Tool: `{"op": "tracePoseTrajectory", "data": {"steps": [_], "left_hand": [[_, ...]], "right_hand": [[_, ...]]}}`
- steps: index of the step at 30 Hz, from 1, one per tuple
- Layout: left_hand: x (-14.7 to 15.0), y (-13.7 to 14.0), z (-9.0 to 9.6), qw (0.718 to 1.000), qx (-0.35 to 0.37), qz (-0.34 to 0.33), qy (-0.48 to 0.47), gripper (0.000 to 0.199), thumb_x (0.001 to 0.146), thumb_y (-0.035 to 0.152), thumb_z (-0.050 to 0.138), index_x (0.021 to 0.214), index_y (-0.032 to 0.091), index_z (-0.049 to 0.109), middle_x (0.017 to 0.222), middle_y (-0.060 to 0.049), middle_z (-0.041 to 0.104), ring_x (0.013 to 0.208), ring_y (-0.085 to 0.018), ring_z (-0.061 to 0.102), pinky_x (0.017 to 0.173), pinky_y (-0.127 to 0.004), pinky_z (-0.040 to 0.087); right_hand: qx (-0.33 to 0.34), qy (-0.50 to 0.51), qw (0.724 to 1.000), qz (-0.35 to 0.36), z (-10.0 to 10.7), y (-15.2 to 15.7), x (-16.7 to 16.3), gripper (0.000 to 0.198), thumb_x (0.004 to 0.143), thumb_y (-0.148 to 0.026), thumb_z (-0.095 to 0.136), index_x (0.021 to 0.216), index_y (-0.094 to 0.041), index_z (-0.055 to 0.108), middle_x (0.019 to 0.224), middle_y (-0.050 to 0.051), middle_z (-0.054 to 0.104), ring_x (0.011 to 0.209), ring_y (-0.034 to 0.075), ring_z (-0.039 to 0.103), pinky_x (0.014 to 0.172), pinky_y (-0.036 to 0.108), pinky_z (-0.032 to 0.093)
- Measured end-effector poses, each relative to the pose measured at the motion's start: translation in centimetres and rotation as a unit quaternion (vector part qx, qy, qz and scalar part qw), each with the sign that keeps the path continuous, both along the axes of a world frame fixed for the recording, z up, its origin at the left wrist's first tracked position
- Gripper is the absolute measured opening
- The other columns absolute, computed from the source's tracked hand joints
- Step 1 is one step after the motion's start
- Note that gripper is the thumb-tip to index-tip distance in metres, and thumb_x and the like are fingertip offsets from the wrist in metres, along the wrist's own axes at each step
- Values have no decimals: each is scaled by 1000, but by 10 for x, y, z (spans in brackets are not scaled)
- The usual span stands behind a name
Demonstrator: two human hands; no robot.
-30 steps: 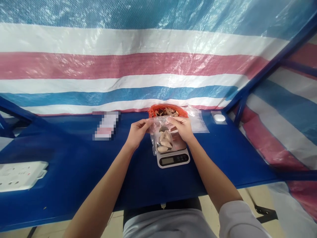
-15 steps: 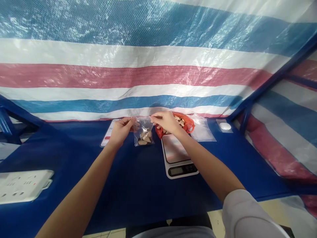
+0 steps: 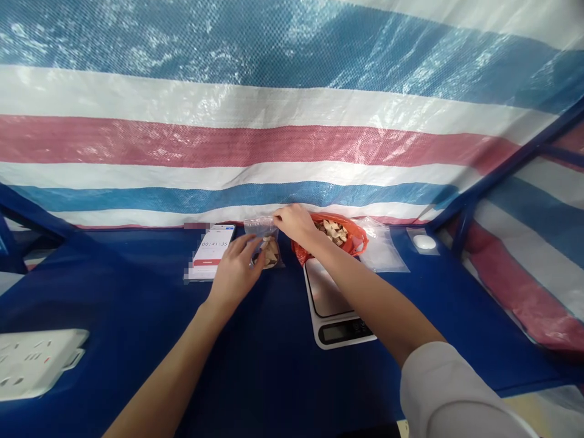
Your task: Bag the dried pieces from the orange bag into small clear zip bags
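A small clear zip bag [image 3: 261, 226] with several pale brown dried slices [image 3: 271, 252] at its bottom rests at the back of the blue table. My right hand [image 3: 294, 221] pinches the bag's upper right corner, fingers closed. Fingers spread, my left hand [image 3: 238, 263] is at the bag's lower left side and partly covers it; whether the fingertips touch the plastic I cannot tell. Just right of it sits an open red plastic bag [image 3: 359, 237] of similar slices, partly behind my right forearm. A kitchen scale [image 3: 326, 295] lies in front of that bag.
Left of the zip bag lies a phone [image 3: 213, 243] showing a running timer. Flat clear bags [image 3: 385, 249] and a white rounded object [image 3: 424, 242] are at the back right. A power strip [image 3: 41, 362] lies front left. Striped sheeting [image 3: 274, 143] hangs behind the table.
My left hand has let go of the bag's upper left edge and moved down to its lower part, fingers now spread. My right hand stays on the top right corner. The view has shifted slightly.
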State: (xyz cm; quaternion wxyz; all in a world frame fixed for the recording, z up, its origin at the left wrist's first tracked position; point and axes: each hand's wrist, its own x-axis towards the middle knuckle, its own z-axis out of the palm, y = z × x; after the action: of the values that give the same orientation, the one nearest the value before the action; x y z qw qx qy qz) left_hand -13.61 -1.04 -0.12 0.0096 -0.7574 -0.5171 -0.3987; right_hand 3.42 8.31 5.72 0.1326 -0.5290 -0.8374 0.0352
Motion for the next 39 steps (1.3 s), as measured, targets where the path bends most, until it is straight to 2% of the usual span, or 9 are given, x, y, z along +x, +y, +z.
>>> {"op": "tracePoseTrajectory", "data": {"steps": [4, 6, 8, 9, 12, 17, 26, 31, 39], "left_hand": [[5, -10, -18, 998, -36, -9, 54, 35, 93, 33, 54, 124, 22, 67, 129, -14, 66, 118, -35, 63, 102, -52, 53], [3, -11, -24, 997, -38, -12, 69, 38, 94, 33, 54, 128, 22, 65, 130, -15, 65, 119, -35, 63, 102, -51, 53], [2, -12, -26, 996, -29, -17, 83, 38, 96, 32, 52, 130, 20, 63, 130, -15, 65, 119, -34, 63, 104, -50, 53], [1, -13, -27, 995, -24, -19, 90, 38, 97, 31, 50, 131, 20, 63, 130, -15, 66, 119, -33, 63, 104, -50, 53], [-2, -12, -28, 994, -20, -19, 107, 38, 100, 29, 45, 131, 16, 62, 131, -16, 66, 119, -32, 64, 104, -50, 54], [-9, -6, -32, 994, -32, -2, 105, 37, 99, 28, 46, 128, 15, 63, 133, -17, 65, 120, -33, 64, 103, -50, 55], [-15, 1, -28, 991, -43, 17, 126, 37, 100, 26, 43, 126, 10, 64, 134, -20, 63, 124, -35, 61, 106, -49, 52], [-17, 2, -24, 989, -44, 35, 140, 37, 99, 25, 41, 124, 13, 66, 133, -19, 64, 124, -34, 62, 103, -50, 53], [-3, -7, -13, 986, 15, 50, 155, 35, 99, 22, 43, 122, 14, 68, 130, -16, 68, 124, -33, 62, 107, -51, 48]], "right_hand": [[34, 0, 998, 52, -7, -15, 5, 32, 98, -21, 47, 110, -18, 76, 106, 13, 78, 97, 27, 71, 82, 35, 51], [65, 15, 991, 113, -15, -27, 8, 33, 99, -20, 46, 119, -17, 73, 126, 11, 72, 108, 26, 70, 90, 35, 53], [88, 12, 981, 171, -26, -38, 11, 32, 101, -21, 46, 118, -14, 72, 138, 12, 65, 116, 24, 67, 98, 34, 52], [94, 0, 972, 214, -32, -43, 12, 30, 101, -21, 48, 115, -12, 73, 137, 13, 65, 121, 24, 65, 104, 34, 50], [122, -19, 961, 246, -49, -51, 15, 30, 102, -20, 48, 118, -12, 71, 133, 14, 68, 129, 23, 60, 112, 37, 45], [120, -38, 960, 249, -63, -50, 15, 33, 103, -23, 48, 127, -13, 67, 134, 12, 68, 133, 24, 57, 115, 41, 44], [118, -51, 963, 237, -62, -45, 3, 35, 103, -24, 45, 127, -12, 67, 132, 12, 69, 132, 25, 58, 113, 40, 45], [110, -26, 968, 224, -61, -42, -1, 32, 102, -22, 48, 124, -12, 69, 131, 12, 69, 131, 24, 59, 113, 39, 45], [165, 19, 968, 188, -45, -64, 29, 29, 100, -19, 50, 115, -15, 74, 131, 10, 70, 129, 25, 61, 111, 41, 48]]}}
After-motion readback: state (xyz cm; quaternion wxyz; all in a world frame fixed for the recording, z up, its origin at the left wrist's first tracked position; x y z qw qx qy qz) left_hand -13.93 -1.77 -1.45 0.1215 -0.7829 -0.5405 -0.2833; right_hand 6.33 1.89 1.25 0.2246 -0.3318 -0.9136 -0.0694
